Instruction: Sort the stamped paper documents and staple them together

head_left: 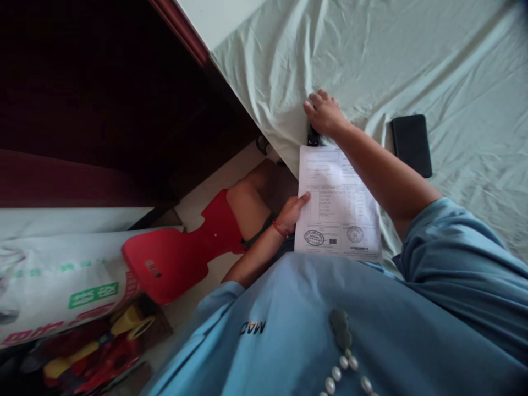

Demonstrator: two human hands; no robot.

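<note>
A stack of printed papers (340, 192) with two round stamps and a small square code lies near my lap, its right part reaching onto the cloth. My left hand (291, 213), with a red string at the wrist, grips the left edge, thumb on top. Beyond the top edge of the papers, my right hand (325, 114) is closed over a black stapler (313, 136). Most of the stapler is hidden under the hand; its front end meets the upper left part of the stack.
A pale wrinkled cloth (466, 71) covers the surface ahead, with a black phone (411, 146) lying right of my right forearm. To the left are a red chair-like board (177, 258), a white printed sack (61, 275) and red and yellow items (111, 346). Dark furniture (103, 99) stands upper left.
</note>
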